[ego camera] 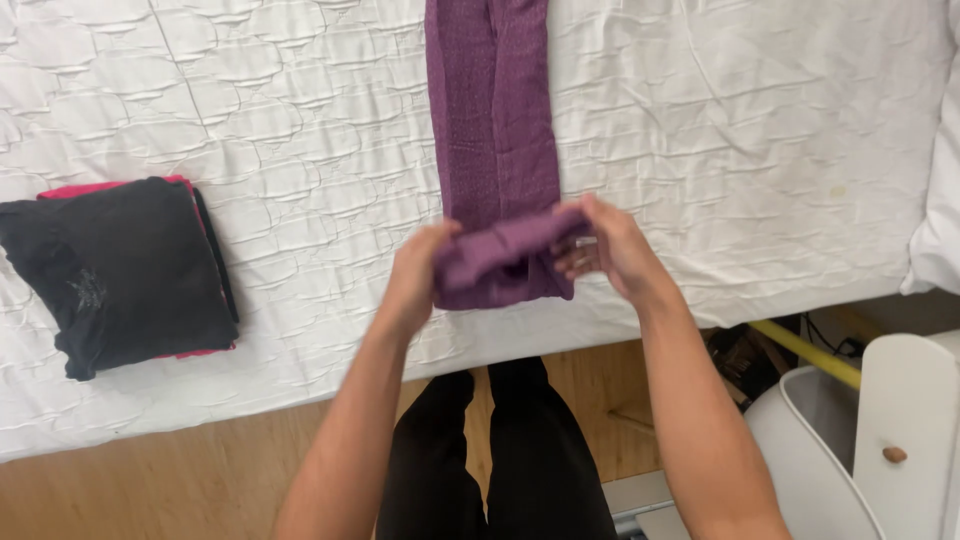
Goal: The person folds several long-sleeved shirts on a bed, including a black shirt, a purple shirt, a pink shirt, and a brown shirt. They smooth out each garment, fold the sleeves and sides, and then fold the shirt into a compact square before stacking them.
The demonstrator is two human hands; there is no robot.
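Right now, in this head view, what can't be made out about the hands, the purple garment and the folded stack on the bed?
- Purple garment: its far end is cut off by the top edge.
- Left hand: fingertips are hidden inside the rolled purple end.
- Right hand: something shiny by the fingers, too small to identify.
- Black top: it covers the pink garment beneath; only edges show.
- Pillow: cut off by the right edge.

garment (pixel 492 110): purple | quilt (pixel 760 120): white; folded top (pixel 120 270): black

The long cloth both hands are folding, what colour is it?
Purple, plain with a fine texture; the long cloth shows best in the head view.
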